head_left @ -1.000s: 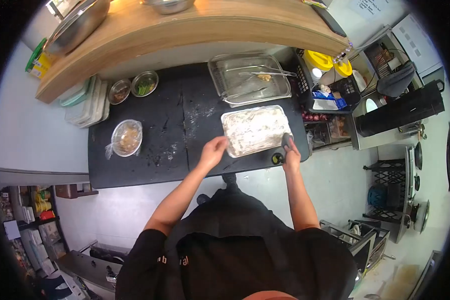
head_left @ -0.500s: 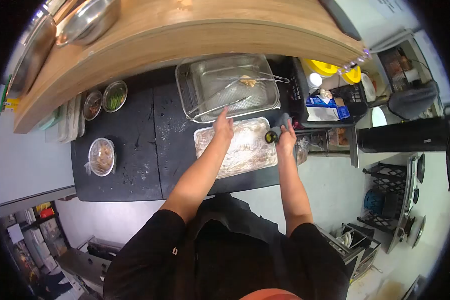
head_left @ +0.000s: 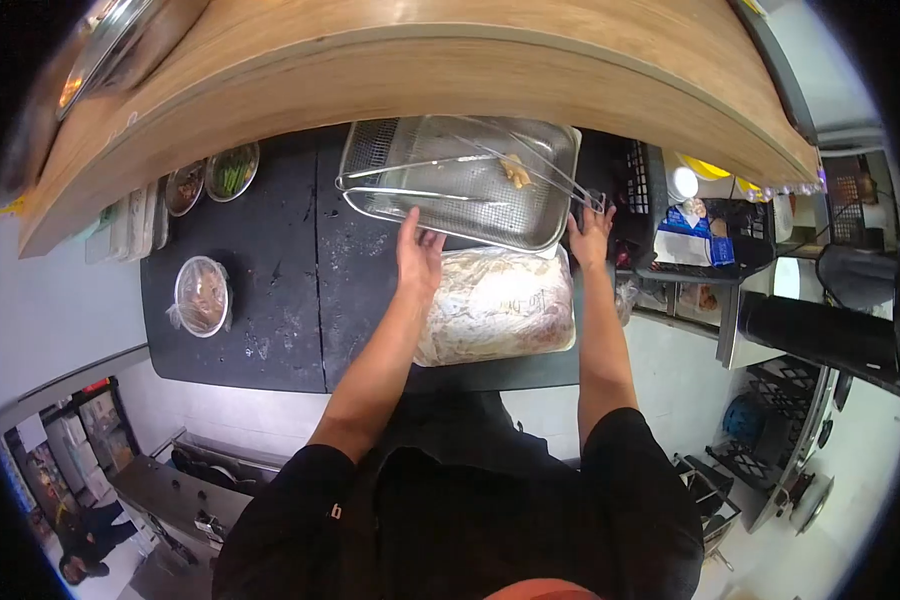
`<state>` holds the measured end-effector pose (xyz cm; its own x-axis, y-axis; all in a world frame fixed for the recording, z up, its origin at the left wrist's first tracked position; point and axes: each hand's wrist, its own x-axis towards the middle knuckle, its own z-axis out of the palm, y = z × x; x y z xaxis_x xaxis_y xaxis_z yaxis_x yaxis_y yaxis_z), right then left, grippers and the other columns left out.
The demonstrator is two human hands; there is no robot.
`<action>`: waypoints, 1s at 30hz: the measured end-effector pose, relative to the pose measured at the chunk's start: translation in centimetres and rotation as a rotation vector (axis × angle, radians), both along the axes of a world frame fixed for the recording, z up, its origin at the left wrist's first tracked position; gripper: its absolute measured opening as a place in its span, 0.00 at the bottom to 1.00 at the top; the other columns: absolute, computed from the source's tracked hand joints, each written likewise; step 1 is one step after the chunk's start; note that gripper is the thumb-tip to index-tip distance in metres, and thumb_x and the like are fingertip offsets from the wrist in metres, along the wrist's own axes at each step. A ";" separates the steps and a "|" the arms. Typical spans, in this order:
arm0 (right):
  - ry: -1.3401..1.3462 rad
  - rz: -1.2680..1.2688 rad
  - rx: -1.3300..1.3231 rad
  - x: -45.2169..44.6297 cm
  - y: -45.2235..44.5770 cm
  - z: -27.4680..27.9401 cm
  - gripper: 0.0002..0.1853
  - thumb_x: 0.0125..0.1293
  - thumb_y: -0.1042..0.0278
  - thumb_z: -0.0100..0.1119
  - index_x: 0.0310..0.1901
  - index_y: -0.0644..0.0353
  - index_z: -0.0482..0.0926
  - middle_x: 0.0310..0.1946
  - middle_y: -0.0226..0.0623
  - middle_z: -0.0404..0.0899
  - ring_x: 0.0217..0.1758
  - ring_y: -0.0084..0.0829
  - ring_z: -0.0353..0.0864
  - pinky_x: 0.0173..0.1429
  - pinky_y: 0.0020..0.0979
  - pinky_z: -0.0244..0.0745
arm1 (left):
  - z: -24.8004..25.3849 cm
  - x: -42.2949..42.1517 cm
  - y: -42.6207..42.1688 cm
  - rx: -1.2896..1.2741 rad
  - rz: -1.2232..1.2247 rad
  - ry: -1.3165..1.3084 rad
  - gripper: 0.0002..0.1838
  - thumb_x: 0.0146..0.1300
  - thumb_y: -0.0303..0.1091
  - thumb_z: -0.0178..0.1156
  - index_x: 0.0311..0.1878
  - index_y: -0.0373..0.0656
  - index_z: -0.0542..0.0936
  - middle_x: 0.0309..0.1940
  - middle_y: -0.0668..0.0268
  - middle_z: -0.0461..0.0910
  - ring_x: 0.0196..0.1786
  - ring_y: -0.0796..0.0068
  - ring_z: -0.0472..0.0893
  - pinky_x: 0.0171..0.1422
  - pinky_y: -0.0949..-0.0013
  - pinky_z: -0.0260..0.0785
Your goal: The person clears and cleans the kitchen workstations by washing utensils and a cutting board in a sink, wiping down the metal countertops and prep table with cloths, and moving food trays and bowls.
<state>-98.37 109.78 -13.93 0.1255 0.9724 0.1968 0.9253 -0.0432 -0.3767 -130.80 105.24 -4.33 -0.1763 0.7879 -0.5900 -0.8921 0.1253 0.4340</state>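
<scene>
My left hand (head_left: 420, 258) is at the front edge of a wire mesh basket (head_left: 450, 212), fingers apart, fingertips near the rim. The basket sits with a clear tray and holds metal tongs (head_left: 420, 164) and a small pale yellow piece (head_left: 516, 171). At the basket's right corner, my right hand (head_left: 592, 238) has its fingers spread beside a small dark object (head_left: 592, 203) and the tongs' end; whether it touches them is unclear. Between my arms lies a plastic-wrapped tray (head_left: 495, 308) with whitish contents, its back edge beside the basket.
A wrapped bowl (head_left: 203, 297) stands on the left of the black table (head_left: 270, 230). Two small metal bowls, one with green pieces (head_left: 232, 172), are at the back left. A wooden shelf (head_left: 390, 75) overhangs the back. A black crate (head_left: 695, 268) stands right.
Both hands have moved forward to the basket. The dark bottle-like object has left my right hand's raised grip and is beside the basket's right corner. The camera view has shifted, with more shelf visible.
</scene>
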 end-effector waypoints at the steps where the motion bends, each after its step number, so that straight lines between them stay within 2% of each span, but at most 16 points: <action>1: -0.007 0.078 -0.057 1.0 0.1 -0.1 0.30 0.61 0.53 0.57 0.65 0.46 0.65 0.66 0.56 0.56 0.72 0.60 0.46 0.71 0.51 0.46 | -0.2 -0.4 -0.1 0.003 -0.010 0.011 0.28 0.58 0.44 0.60 0.58 0.40 0.66 0.54 0.63 0.68 0.54 0.70 0.69 0.62 0.64 0.62; 2: 0.144 0.106 -0.155 2.2 0.3 0.1 0.32 0.61 0.56 0.58 0.66 0.51 0.62 0.66 0.54 0.57 0.72 0.53 0.49 0.72 0.45 0.46 | -0.5 -0.8 -0.5 0.002 -0.017 0.020 0.27 0.59 0.44 0.58 0.57 0.40 0.66 0.55 0.63 0.67 0.54 0.70 0.69 0.62 0.63 0.62; 4: 0.989 0.063 -0.198 2.0 -1.0 6.4 0.36 0.60 0.58 0.61 0.67 0.56 0.59 0.66 0.53 0.58 0.71 0.46 0.54 0.71 0.38 0.49 | -1.5 -2.4 -1.7 0.116 -0.008 -0.178 0.24 0.60 0.42 0.57 0.56 0.40 0.67 0.53 0.63 0.69 0.53 0.70 0.70 0.63 0.64 0.62; 5: 0.984 0.082 -0.203 0.8 -1.3 9.0 0.36 0.60 0.58 0.61 0.67 0.56 0.59 0.66 0.53 0.58 0.71 0.46 0.54 0.71 0.38 0.49 | -2.1 -3.0 -1.9 0.242 -0.024 -0.367 0.21 0.61 0.40 0.56 0.54 0.39 0.68 0.51 0.63 0.71 0.52 0.71 0.71 0.63 0.64 0.63; 7: 0.952 0.066 -0.127 -2.5 -1.9 12.0 0.36 0.59 0.61 0.62 0.67 0.58 0.59 0.65 0.51 0.60 0.69 0.41 0.60 0.69 0.33 0.55 | -5.3 -3.2 -1.4 0.136 -0.087 -0.213 0.18 0.62 0.35 0.52 0.52 0.36 0.69 0.51 0.60 0.70 0.53 0.67 0.71 0.64 0.61 0.64; 8: 0.435 0.216 -0.047 -3.5 -1.5 12.1 0.34 0.60 0.65 0.60 0.67 0.57 0.59 0.65 0.52 0.60 0.68 0.43 0.62 0.67 0.34 0.59 | -6.1 -3.1 -1.0 0.017 -0.161 -0.062 0.14 0.63 0.31 0.48 0.50 0.34 0.69 0.51 0.56 0.70 0.54 0.62 0.71 0.65 0.58 0.65; 9: 0.232 0.245 -0.031 -5.3 -1.2 13.2 0.31 0.59 0.66 0.60 0.65 0.58 0.62 0.62 0.53 0.64 0.64 0.45 0.65 0.64 0.36 0.63 | -4.3 -2.7 -0.4 -0.074 -0.151 -0.043 0.13 0.63 0.31 0.50 0.49 0.36 0.72 0.42 0.61 0.77 0.47 0.69 0.76 0.61 0.64 0.67; 10: 0.027 0.277 -0.013 -6.8 -0.8 14.7 0.28 0.59 0.67 0.59 0.62 0.59 0.66 0.58 0.54 0.68 0.61 0.47 0.69 0.61 0.38 0.66 | -4.1 -2.5 0.1 -0.074 -0.128 -0.049 0.13 0.63 0.31 0.50 0.49 0.36 0.72 0.42 0.61 0.77 0.47 0.69 0.76 0.61 0.64 0.67; 11: 0.022 0.299 -0.018 -6.7 0.0 15.2 0.28 0.59 0.67 0.59 0.62 0.59 0.66 0.58 0.54 0.68 0.61 0.47 0.69 0.61 0.38 0.66 | -4.0 -2.5 0.5 -0.067 -0.168 -0.061 0.12 0.63 0.29 0.50 0.49 0.35 0.72 0.43 0.59 0.77 0.49 0.67 0.76 0.62 0.62 0.68; 13: -0.034 0.312 -0.249 -5.9 1.2 15.8 0.24 0.55 0.68 0.63 0.55 0.64 0.73 0.47 0.52 0.76 0.50 0.49 0.75 0.54 0.39 0.71 | -4.6 -2.6 0.7 -0.074 -0.229 -0.074 0.11 0.63 0.26 0.51 0.48 0.34 0.72 0.45 0.56 0.77 0.50 0.65 0.77 0.61 0.60 0.71; 14: -0.120 0.383 0.027 -5.6 1.4 16.3 0.15 0.56 0.70 0.62 0.46 0.65 0.78 0.39 0.49 0.79 0.43 0.46 0.78 0.48 0.39 0.73 | -5.0 -2.7 1.0 -0.082 -0.245 -0.069 0.10 0.63 0.26 0.52 0.46 0.33 0.73 0.44 0.55 0.77 0.49 0.64 0.78 0.60 0.59 0.73; 18: 0.128 0.467 0.257 -11.4 0.8 26.5 0.13 0.56 0.77 0.63 0.44 0.65 0.76 0.47 0.43 0.79 0.43 0.31 0.81 0.43 0.32 0.77 | -5.8 -2.8 1.4 -0.030 -0.283 -0.122 0.08 0.62 0.25 0.55 0.42 0.33 0.75 0.38 0.57 0.79 0.43 0.66 0.81 0.53 0.63 0.78; 21: 0.152 0.505 0.183 -17.5 0.6 29.9 0.14 0.56 0.75 0.64 0.45 0.63 0.77 0.42 0.44 0.81 0.44 0.36 0.81 0.44 0.33 0.77 | -5.2 -2.9 1.6 -0.027 -0.341 -0.079 0.07 0.63 0.26 0.53 0.42 0.34 0.76 0.38 0.59 0.80 0.41 0.68 0.81 0.50 0.62 0.78; 25: 0.049 0.928 0.392 -26.0 4.1 25.1 0.16 0.53 0.70 0.64 0.46 0.58 0.78 0.41 0.41 0.81 0.44 0.41 0.80 0.48 0.37 0.75 | -5.0 -2.8 1.5 -0.022 -0.364 -0.046 0.10 0.66 0.28 0.49 0.44 0.34 0.75 0.40 0.57 0.80 0.43 0.69 0.81 0.51 0.62 0.78; 28: 0.024 0.940 0.265 -30.4 4.4 21.3 0.21 0.53 0.64 0.64 0.51 0.55 0.77 0.51 0.36 0.78 0.56 0.36 0.75 0.61 0.44 0.64 | -6.9 -2.5 1.0 -0.022 -0.353 -0.100 0.11 0.67 0.29 0.47 0.46 0.34 0.74 0.42 0.56 0.79 0.45 0.66 0.80 0.53 0.60 0.77; 30: 0.196 0.865 0.380 -29.4 3.9 22.9 0.20 0.56 0.63 0.64 0.50 0.57 0.77 0.50 0.37 0.78 0.55 0.37 0.75 0.59 0.42 0.65 | -4.2 -3.5 0.1 0.014 -0.355 -0.010 0.18 0.69 0.31 0.44 0.59 0.33 0.66 0.55 0.55 0.71 0.57 0.61 0.74 0.61 0.60 0.71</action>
